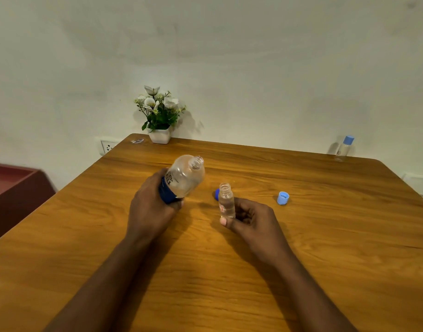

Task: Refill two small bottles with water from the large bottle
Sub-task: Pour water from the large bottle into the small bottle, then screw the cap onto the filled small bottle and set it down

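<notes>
My left hand (153, 207) grips the large bottle (185, 177) round its labelled body in the head view; uncapped, its long axis tilts up and rightward. My right hand (251, 221) pinches the open small bottle (226, 200), upright. Its mouth lies right of and below the large neck, apart; pouring should require closing that gap. The second small bottle (344, 148) stands capped, far right

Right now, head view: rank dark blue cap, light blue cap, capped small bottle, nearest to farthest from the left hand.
From the left hand:
1. dark blue cap, mid-table.
2. light blue cap, farther right.
3. capped small bottle, far-right edge.
</notes>
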Tool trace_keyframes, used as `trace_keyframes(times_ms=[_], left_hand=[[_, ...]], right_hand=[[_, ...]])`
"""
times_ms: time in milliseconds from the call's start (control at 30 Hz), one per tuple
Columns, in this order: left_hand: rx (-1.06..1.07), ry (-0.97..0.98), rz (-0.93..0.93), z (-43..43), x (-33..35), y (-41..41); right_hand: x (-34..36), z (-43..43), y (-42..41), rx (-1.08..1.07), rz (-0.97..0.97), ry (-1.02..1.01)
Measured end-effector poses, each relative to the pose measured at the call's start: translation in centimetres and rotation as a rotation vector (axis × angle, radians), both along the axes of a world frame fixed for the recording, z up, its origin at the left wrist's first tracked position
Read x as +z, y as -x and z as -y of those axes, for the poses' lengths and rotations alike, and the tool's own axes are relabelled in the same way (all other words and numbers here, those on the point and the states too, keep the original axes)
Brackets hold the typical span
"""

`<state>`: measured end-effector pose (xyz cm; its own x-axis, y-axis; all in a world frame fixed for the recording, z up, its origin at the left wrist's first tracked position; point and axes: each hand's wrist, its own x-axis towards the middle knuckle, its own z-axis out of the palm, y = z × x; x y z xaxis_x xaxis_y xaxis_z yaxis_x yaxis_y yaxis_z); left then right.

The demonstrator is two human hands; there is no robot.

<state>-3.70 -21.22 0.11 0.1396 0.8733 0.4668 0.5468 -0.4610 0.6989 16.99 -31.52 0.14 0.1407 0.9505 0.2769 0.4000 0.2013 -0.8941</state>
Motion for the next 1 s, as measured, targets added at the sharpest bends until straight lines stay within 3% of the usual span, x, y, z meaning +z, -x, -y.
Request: trace_keyframes(times_ms=[233, 433, 600, 733, 867, 1000], left_hand=[[0.014, 0.214, 0.173, -1.2, -0.8, 0.4], [0.02, 0.212, 0.155, -1.2, -0.8, 0.4], [0.177, 0.299, 0.212, 0.5, -0.1, -0.2], [0.184, -0.042, 0.285, 3.6, 0.6, -1.0], [-0.105, -0.044, 0.056, 6.1, 0.2, -3.6], [-0.216, 0.015, -0.143, 6.1, -0.8, -6.6]], right_hand=[[-0.1, 0.1, -0.1, -0.021, 0.029, 0.01], [-0.1, 0.0, -0.4, -0.045, 0.055, 0.002], [-0.1, 0.0, -0.7, -0.07, 0.012, 0.028], [-0.1, -0.1, -1.0, -0.129, 0.028, 0.054], [-0.1, -0.3, -1.3, -0.178, 0.03, 0.062], [0.0, -0.3, -1.4, -0.216, 0.02, 0.04]])
